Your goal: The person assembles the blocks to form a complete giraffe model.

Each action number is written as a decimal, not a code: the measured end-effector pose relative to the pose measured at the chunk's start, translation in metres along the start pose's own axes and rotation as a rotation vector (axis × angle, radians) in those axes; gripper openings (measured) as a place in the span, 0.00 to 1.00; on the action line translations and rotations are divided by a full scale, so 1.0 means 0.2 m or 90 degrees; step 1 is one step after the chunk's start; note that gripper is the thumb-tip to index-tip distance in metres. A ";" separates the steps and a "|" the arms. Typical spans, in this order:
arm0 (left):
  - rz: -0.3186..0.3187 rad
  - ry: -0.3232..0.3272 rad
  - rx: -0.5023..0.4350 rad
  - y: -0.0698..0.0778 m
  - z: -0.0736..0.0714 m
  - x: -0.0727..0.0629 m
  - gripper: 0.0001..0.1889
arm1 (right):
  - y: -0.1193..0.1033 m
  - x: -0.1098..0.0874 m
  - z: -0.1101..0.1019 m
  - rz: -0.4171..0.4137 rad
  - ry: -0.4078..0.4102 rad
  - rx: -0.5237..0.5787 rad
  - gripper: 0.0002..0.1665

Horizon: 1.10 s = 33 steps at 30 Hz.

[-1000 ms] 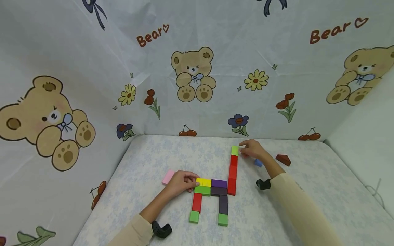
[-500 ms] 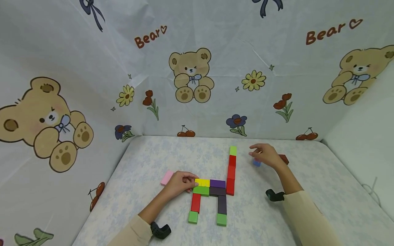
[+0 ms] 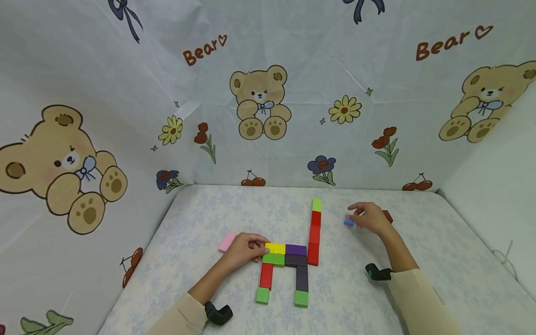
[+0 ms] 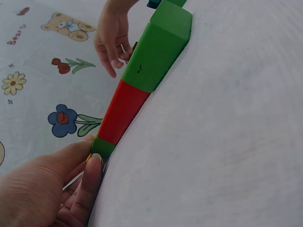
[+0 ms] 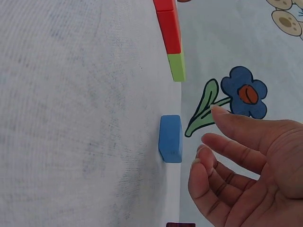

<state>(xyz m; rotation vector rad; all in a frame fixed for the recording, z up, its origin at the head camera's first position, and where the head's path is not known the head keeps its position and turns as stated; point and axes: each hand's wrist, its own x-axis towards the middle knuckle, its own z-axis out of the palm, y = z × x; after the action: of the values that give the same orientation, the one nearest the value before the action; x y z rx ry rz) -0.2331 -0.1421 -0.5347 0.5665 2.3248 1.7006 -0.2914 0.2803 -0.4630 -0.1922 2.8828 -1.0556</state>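
Coloured blocks form a flat figure on the table. Its top row has a yellow block (image 3: 275, 249) and a purple block (image 3: 296, 250), with a green block (image 3: 274, 260) and a dark block (image 3: 296, 260) below. My left hand (image 3: 246, 247) pinches the yellow block's left end between thumb and finger. A column of red blocks (image 3: 314, 235), topped by a lime block (image 3: 317, 204), rises at the figure's right. My right hand (image 3: 369, 217) hovers with loosely bent fingers beside a blue block (image 5: 171, 138), and nothing shows between its fingers in the right wrist view.
A pink block (image 3: 227, 242) lies left of the figure, partly behind my left hand. A brown block (image 3: 388, 216) sits behind my right hand. A red leg block (image 3: 265, 275) and a dark one (image 3: 302, 278) end in green blocks. A bear-printed sheet stands behind the table.
My right hand has moved away from the lime block, rightward and toward me, to the blue block. My left hand stays at the yellow block. The figure looks the same.
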 end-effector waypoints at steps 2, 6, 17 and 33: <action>-0.001 0.000 0.001 0.00 0.00 0.00 0.13 | 0.01 -0.01 0.00 0.011 -0.009 0.000 0.25; -0.007 0.002 0.006 0.00 0.00 0.00 0.13 | 0.03 -0.02 0.00 0.023 -0.019 -0.004 0.25; -0.006 0.011 0.014 0.01 0.01 0.00 0.12 | 0.08 -0.02 0.01 0.012 -0.031 -0.007 0.20; -0.006 0.009 0.016 0.00 0.01 0.00 0.13 | 0.05 0.09 0.01 -0.023 0.020 -0.019 0.21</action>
<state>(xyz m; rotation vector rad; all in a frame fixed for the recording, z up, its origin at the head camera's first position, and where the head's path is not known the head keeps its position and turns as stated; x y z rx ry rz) -0.2328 -0.1410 -0.5357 0.5492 2.3584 1.6782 -0.3099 0.2853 -0.4714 -0.2335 2.9355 -1.0301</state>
